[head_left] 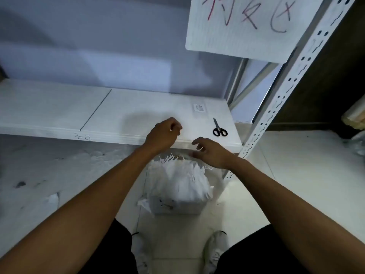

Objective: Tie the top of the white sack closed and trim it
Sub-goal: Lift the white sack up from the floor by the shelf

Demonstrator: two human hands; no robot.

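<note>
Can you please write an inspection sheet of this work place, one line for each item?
Surface: white shelf, bare on its left part.
Job's things: white sack on the floor below the shelf edge, frayed top up; scissors lying closed on the shelf, at right.
Clutter: small label on the shelf.
Grippers: left hand closed, maybe pinching a thin string; right hand fingers curled, above the sack top.
Cables: nothing seen.
Surroundings: metal rack post, hand-written sign, tiled floor, white shoes.
</note>
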